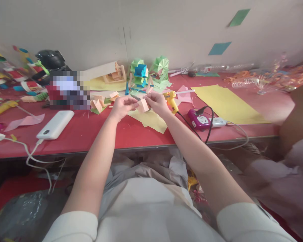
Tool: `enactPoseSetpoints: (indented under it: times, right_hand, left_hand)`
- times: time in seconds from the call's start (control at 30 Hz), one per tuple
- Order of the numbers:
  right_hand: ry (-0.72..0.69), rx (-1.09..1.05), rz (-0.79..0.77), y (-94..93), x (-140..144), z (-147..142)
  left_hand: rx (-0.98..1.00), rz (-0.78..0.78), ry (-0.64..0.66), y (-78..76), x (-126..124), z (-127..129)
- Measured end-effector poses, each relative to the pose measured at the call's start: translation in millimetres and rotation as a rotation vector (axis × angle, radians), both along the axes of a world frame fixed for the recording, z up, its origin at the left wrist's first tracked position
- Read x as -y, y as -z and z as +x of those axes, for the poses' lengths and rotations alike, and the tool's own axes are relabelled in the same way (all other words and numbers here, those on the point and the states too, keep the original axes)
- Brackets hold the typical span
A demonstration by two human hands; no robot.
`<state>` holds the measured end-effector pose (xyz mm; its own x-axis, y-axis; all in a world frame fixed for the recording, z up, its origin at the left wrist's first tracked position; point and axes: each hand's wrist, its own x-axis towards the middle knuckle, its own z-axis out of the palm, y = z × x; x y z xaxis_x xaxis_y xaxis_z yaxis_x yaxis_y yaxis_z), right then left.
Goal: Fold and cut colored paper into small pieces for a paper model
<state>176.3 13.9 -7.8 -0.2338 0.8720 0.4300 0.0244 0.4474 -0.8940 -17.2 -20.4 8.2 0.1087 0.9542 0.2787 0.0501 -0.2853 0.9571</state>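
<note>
Both my hands meet over the red table point(121, 132) and pinch one small folded piece of peach paper point(143, 105). My left hand point(122, 106) grips its left side and my right hand point(156, 102) its right side. Under them lies a sheet of pale yellow paper point(151, 120). Just right of my right hand a yellow glue gun point(171, 99) rests on the table. Behind the hands stand green and blue folded paper models point(148, 71), and several peach folded pieces point(100, 102) lie to the left.
A white power bank point(55, 124) with a cable lies at the left. A purple power strip point(200, 120) with a black cord sits at the right, beside a large yellow sheet point(225, 103). Another person's arm point(296, 114) shows at the right edge. Craft clutter lines the wall.
</note>
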Motion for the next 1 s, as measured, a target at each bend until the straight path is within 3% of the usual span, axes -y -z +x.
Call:
enactPoseSetpoints:
  times: [0.2, 0.47, 0.77, 1.0]
  right_hand:
    - [0.063, 0.074, 0.174, 5.8, -1, -4]
    - [0.024, 0.012, 0.179, -0.6, 10, -5]
    - [-0.004, 0.058, 0.058, 1.8, 5, -4]
    - [-0.008, 0.049, 0.058, 0.3, 6, -5]
  left_hand:
    - [0.003, -0.073, -0.075, 1.6, -3, 0]
    - [-0.007, -0.007, -0.283, 4.6, -6, -6]
    - [-0.041, -0.007, -0.174, 5.7, -7, -5]
    - [-0.099, 0.103, -0.154, 4.7, -6, -2]
